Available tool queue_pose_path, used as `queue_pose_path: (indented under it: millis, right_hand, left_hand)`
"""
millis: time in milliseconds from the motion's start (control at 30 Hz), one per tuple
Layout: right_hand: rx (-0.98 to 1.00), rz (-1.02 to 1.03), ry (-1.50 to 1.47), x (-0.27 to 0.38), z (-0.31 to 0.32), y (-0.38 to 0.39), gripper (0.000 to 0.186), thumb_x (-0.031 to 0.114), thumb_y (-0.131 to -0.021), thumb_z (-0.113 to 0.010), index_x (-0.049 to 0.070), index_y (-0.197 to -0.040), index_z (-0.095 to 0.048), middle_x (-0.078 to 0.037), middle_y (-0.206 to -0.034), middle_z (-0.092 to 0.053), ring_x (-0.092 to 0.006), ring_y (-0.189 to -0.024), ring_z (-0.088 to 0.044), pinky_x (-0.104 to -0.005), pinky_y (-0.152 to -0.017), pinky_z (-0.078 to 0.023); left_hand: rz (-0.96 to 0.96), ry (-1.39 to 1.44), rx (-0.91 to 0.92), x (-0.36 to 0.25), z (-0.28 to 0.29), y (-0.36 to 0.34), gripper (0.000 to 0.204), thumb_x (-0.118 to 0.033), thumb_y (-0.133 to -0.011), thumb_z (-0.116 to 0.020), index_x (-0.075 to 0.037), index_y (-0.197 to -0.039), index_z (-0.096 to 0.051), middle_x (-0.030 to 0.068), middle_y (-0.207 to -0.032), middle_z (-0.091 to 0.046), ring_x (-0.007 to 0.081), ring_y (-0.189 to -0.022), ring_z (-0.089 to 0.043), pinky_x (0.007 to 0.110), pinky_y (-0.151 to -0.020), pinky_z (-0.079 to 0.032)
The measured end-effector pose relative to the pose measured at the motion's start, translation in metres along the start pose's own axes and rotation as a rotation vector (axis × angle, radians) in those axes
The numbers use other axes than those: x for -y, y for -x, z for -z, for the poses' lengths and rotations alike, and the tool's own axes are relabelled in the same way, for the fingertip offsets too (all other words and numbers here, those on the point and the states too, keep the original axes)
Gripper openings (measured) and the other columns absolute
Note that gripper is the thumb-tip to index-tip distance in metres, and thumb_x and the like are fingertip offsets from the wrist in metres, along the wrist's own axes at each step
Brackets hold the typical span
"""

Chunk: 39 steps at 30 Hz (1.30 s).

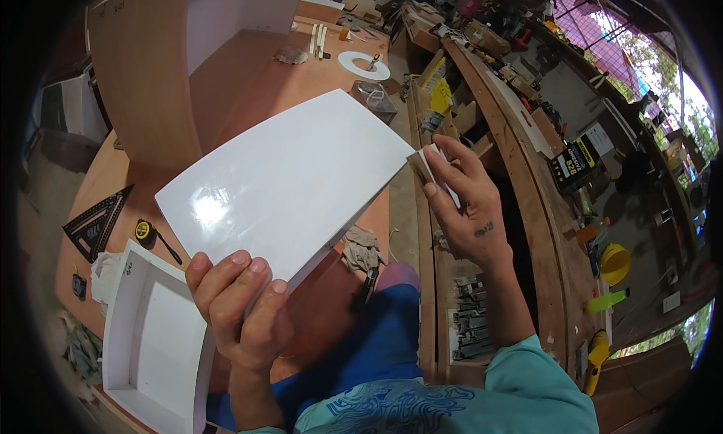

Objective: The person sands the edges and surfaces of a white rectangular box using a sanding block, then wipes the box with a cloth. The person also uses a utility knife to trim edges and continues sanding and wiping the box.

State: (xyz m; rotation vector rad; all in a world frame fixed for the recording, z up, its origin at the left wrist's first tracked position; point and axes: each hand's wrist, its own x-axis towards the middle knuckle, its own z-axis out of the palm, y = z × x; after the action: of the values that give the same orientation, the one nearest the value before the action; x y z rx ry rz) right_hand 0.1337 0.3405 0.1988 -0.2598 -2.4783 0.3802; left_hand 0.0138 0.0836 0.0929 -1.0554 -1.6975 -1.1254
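Observation:
My left hand (245,310) grips the near edge of a glossy white panel (286,163), fingers curled over its top face, holding it raised and tilted above the table (248,80). My right hand (467,204), at the panel's right corner, is closed on a small block (419,169) with a pale face and a brownish side. Whether the block touches the panel I cannot tell. A white drawer-like box (117,328) lies at the lower left, below my left hand. A black triangular square (96,224) and a tape measure (144,234) lie left of the panel.
A wooden cabinet carcass (143,80) stands at the back left. A white tape roll (350,63), a clear container (374,99) and a rag (360,249) are around the panel. A cluttered wooden workbench (504,148) with tools and containers runs along the right.

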Motion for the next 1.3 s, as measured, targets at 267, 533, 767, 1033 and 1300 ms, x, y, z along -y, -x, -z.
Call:
queue_pose_path:
  millis: [267,533,767,1033,1300]
  right_hand:
    - [-0.051,0.023,0.049,-0.024,-0.014,-0.027,0.038,0.008,-0.091,-0.067,0.003,-0.129,-0.068,-0.022,-0.138,-0.056,-0.0345,-0.118,-0.057,-0.0406,-0.099,-0.049]
    - [-0.094,0.007,0.042,-0.029,-0.015,-0.027,0.037,0.007,-0.091,-0.068,0.001,-0.127,-0.069,-0.024,-0.138,-0.055,-0.0367,-0.118,-0.058,-0.041,-0.098,-0.049]
    - [-0.086,0.111,0.01,-0.001,-0.023,-0.012,0.037,0.006,-0.092,-0.067,0.0,-0.128,-0.068,-0.027,-0.137,-0.054,-0.0369,-0.115,-0.06,-0.0417,-0.095,-0.051]
    - [0.015,0.224,0.089,0.055,-0.026,0.01,0.04,0.004,-0.093,-0.062,0.001,-0.133,-0.065,-0.025,-0.14,-0.052,-0.0322,-0.117,-0.061,-0.0386,-0.096,-0.051]
    - [0.033,0.183,0.077,0.084,-0.027,0.015,0.04,0.003,-0.091,-0.066,0.002,-0.131,-0.067,-0.023,-0.139,-0.053,-0.0273,-0.105,-0.06,-0.0359,-0.092,-0.05]
  left_hand:
    - [0.034,-0.013,0.052,-0.007,0.004,-0.001,0.025,0.003,-0.092,-0.06,-0.016,-0.106,-0.055,0.0054,-0.112,-0.06,0.0293,-0.115,-0.06,0.058,-0.114,-0.04]
    - [0.049,0.018,0.098,-0.011,0.008,-0.005,0.024,0.001,-0.093,-0.061,-0.017,-0.109,-0.054,0.0053,-0.114,-0.058,0.0286,-0.117,-0.059,0.058,-0.114,-0.04]
    - [0.056,0.043,0.038,-0.008,0.004,-0.006,0.031,-0.002,-0.087,-0.069,-0.022,-0.109,-0.059,-0.0004,-0.117,-0.059,0.0232,-0.117,-0.058,0.051,-0.118,-0.036]
    - [0.038,0.041,0.005,-0.006,0.003,-0.007,0.028,-0.007,-0.084,-0.074,-0.019,-0.106,-0.062,0.0013,-0.115,-0.061,0.0241,-0.114,-0.06,0.052,-0.116,-0.037]
    - [-0.008,0.089,-0.066,-0.005,-0.005,-0.009,0.025,-0.006,-0.08,-0.075,-0.014,-0.102,-0.065,0.0057,-0.111,-0.066,0.0266,-0.107,-0.064,0.051,-0.111,-0.04]
